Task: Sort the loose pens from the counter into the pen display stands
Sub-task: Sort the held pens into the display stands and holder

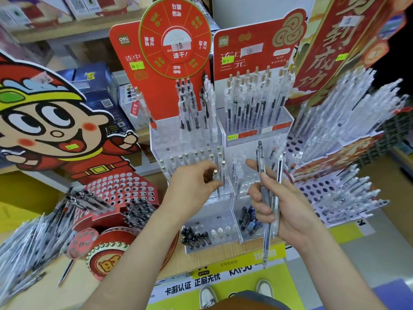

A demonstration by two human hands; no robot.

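My left hand (193,181) pinches a clear pen with a gold cap (216,178) that stands in the front row of the clear acrylic display stand (212,213). My right hand (282,202) grips a small bundle of clear pens (269,206) upright, tips pointing down past the counter edge. A heap of loose pens (31,240) lies on the counter at the far left. Taller tiers of the stand hold more clear pens (252,101).
A red round stand with holes (120,191) and a cartoon-figure cardboard cutout (51,121) sit at the left. A tiered white stand full of clear pens (342,175) is on the right. Boxes fill the shelf behind. The wooden counter edge (223,253) runs below my hands.
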